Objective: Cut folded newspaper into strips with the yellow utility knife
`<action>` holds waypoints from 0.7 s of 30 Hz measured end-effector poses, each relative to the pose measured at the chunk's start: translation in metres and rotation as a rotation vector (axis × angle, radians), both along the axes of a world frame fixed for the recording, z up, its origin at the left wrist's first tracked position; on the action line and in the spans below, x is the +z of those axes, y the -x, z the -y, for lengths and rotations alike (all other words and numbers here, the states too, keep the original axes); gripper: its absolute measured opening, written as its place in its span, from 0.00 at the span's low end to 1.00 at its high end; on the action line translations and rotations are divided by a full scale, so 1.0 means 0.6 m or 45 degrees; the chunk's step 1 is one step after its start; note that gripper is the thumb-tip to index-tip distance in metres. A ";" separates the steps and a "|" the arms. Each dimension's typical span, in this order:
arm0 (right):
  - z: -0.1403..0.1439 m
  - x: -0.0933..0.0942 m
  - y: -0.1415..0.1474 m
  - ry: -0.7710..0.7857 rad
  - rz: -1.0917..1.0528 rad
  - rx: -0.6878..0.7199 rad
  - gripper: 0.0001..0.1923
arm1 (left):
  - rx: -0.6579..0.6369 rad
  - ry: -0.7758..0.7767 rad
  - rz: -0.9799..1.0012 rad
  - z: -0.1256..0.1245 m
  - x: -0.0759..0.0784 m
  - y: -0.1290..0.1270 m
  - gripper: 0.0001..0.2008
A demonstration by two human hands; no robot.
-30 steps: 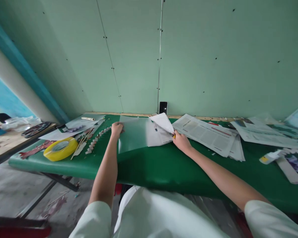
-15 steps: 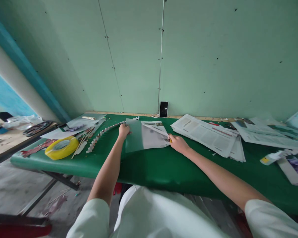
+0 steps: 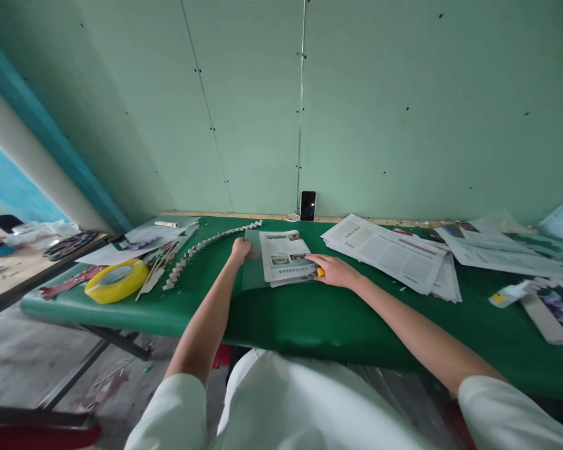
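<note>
My left hand (image 3: pixel 241 249) is closed at the left edge of a clear, greenish-looking plastic sheet (image 3: pixel 252 265), its thumb over the sheet. Folded newspaper (image 3: pixel 286 257) with colour pictures lies on or in that sheet; I cannot tell which. My right hand (image 3: pixel 335 272) rests at the paper's right edge, fingers reaching over the lower right corner. Curled in it is a small tool with a yellow handle (image 3: pixel 321 272), mostly hidden by the fingers, so its kind is unclear.
A zigzag folded-paper chain (image 3: pixel 201 247) curves left of the sheet. Further left lie a yellow tape roll (image 3: pixel 117 281) and thin sticks (image 3: pixel 157 269). Newspapers (image 3: pixel 389 253) and a glue bottle (image 3: pixel 511 294) are on the right. A phone (image 3: pixel 308 206) leans against the wall.
The newspaper, lifted and folding over half a second ago, now lies flat with its printed side up. The plastic sheet has shifted slightly right, and more of the paper chain shows.
</note>
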State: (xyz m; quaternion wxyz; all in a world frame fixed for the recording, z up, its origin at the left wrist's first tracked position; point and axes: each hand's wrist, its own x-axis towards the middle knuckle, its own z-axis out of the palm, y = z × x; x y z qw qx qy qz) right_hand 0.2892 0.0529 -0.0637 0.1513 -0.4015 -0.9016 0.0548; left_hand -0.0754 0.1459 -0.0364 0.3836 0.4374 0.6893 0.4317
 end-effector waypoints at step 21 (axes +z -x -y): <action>-0.029 -0.003 0.026 0.123 0.033 -0.589 0.20 | 0.018 0.022 -0.100 -0.004 -0.020 -0.015 0.25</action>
